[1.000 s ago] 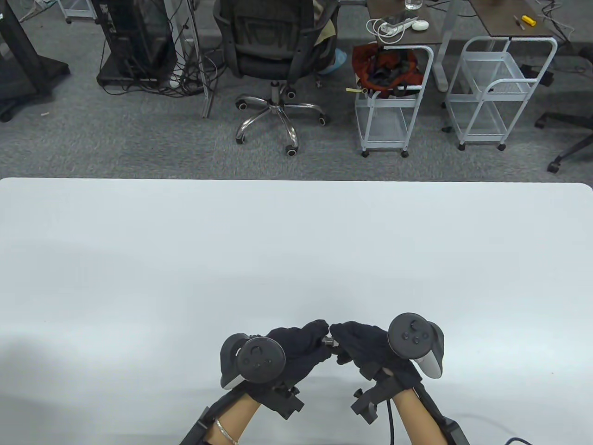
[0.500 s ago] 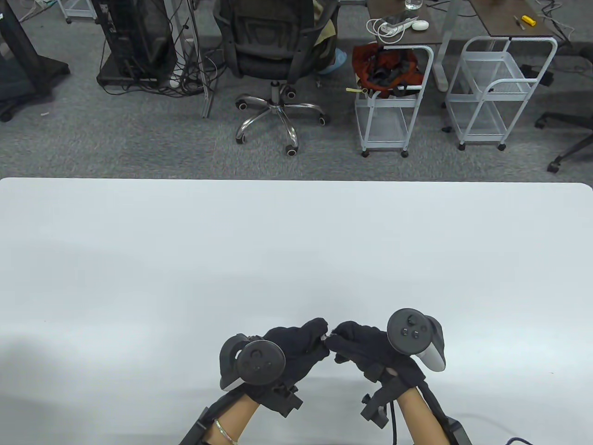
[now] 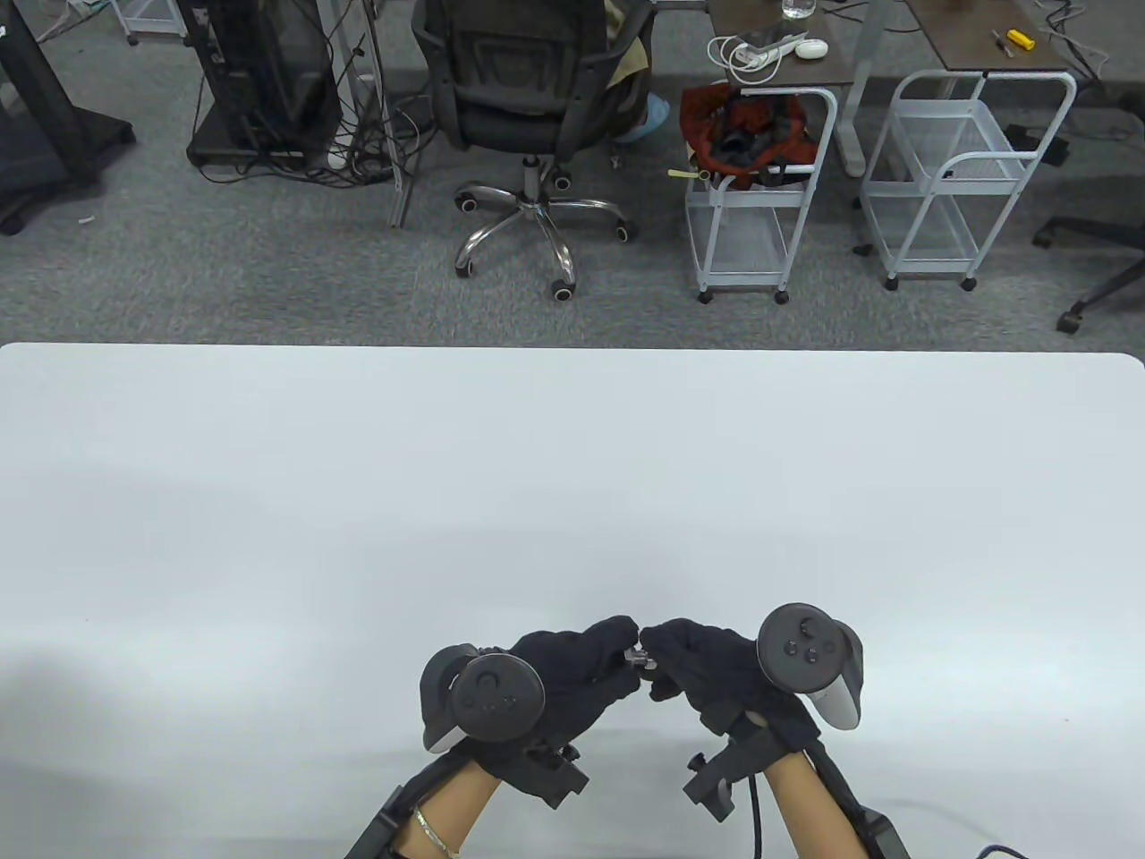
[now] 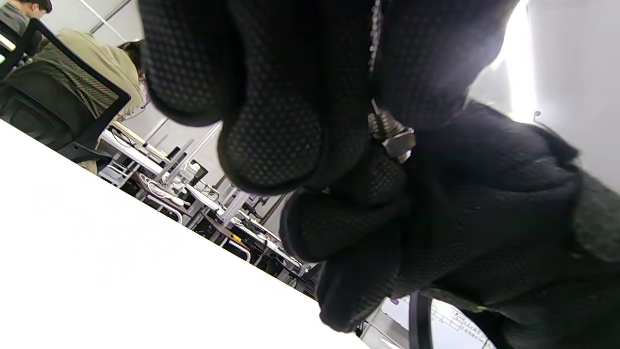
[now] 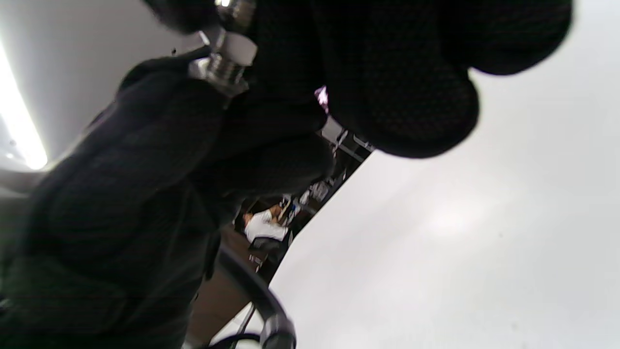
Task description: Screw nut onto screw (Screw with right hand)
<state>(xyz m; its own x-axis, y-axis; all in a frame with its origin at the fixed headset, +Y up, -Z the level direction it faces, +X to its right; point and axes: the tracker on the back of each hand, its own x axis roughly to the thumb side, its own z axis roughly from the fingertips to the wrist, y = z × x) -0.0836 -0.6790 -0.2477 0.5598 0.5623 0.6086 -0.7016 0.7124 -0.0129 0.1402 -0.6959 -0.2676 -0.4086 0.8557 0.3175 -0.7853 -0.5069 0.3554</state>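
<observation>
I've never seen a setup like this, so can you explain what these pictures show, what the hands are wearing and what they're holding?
These are a person's two hands in black sensor gloves, each with a motion tracker strapped to its back. One camera looks down on the white table; two more sit on the wrists, looking along the fingers. The left hand and right hand meet fingertip to fingertip above the table's near edge, pinching a small metal screw with a nut on it between them. Which hand holds which part is unclear.
</observation>
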